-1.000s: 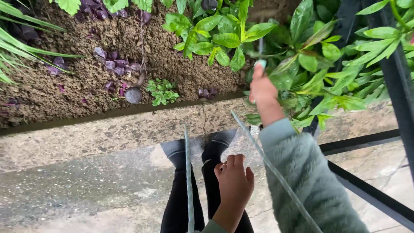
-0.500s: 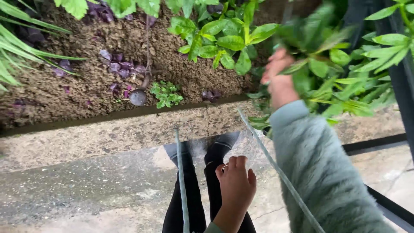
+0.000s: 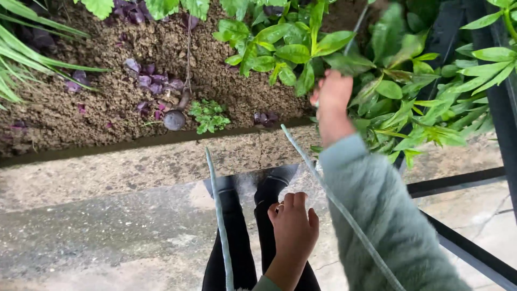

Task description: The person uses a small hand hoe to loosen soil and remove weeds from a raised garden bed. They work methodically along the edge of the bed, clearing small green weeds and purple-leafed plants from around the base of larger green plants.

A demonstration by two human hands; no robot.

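Note:
My right hand (image 3: 331, 99), in a fuzzy pale green sleeve (image 3: 388, 215), reaches into the leafy green plant (image 3: 291, 51) at the right of a soil bed. It is blurred, with its fingers curled among the leaves; a thin dark stem (image 3: 356, 26) rises just above it, and I cannot tell whether it grips it. My left hand (image 3: 293, 229) is a closed fist low in front of my black-clad legs (image 3: 237, 231), and seems to hold a clear plastic bag (image 3: 304, 180). Two pale cords (image 3: 218, 215) hang down from my chest.
The soil bed (image 3: 97, 102) holds purple leaves (image 3: 151, 83), a small round grey object (image 3: 174, 119), a small green sprout (image 3: 209, 114) and grass blades (image 3: 21, 64). A stone kerb (image 3: 118, 172) borders it. Black metal bars (image 3: 463, 178) run at the right over paving.
My right hand moved right into the leaves, then came back a little to the left. My left hand stayed a fist in the same place.

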